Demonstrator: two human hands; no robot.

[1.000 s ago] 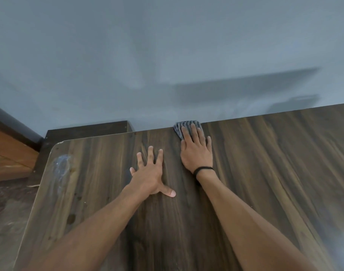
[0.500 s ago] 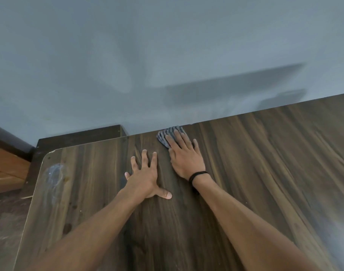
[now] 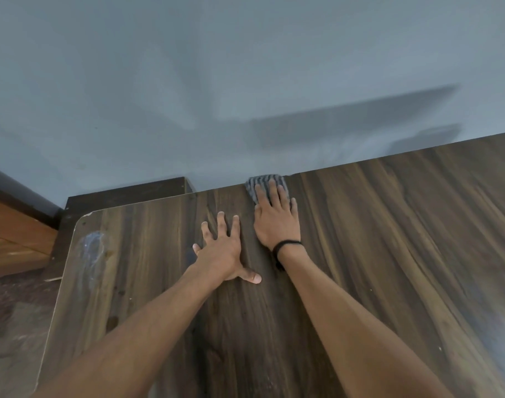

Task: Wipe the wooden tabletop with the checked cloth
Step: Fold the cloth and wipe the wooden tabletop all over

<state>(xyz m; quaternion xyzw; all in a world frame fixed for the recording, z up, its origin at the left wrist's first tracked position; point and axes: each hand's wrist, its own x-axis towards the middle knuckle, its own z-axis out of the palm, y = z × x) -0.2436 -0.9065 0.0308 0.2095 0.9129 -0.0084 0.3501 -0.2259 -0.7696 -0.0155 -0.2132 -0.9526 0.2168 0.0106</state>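
Reaching forward from the bottom of the view, two bare forearms stretch over the dark wood-grain desk (image 3: 389,254). The nearer left hand (image 3: 221,252) lies palm-down on the bare wood, its fingers (image 3: 222,225) straight and spread wide and the thumb angled out to the right, holding nothing. Just beside it and a little farther on is the right hand (image 3: 275,222), with a black band (image 3: 287,245) round the wrist. It presses flat on the checked cloth (image 3: 264,182), its fingers (image 3: 273,192) straight and close together on top of the fabric, not curled round it. The grey cloth is bunched small under them at the desk's far edge, right against the grey-blue wall (image 3: 245,81), and only its far part shows past them. Near the desk's rounded left corner lies a whitish smear (image 3: 92,254). Beyond that corner stands a dark low piece of furniture (image 3: 125,196), with orange-brown wood (image 3: 16,239) to its left. Soft shadows cross the wall above.
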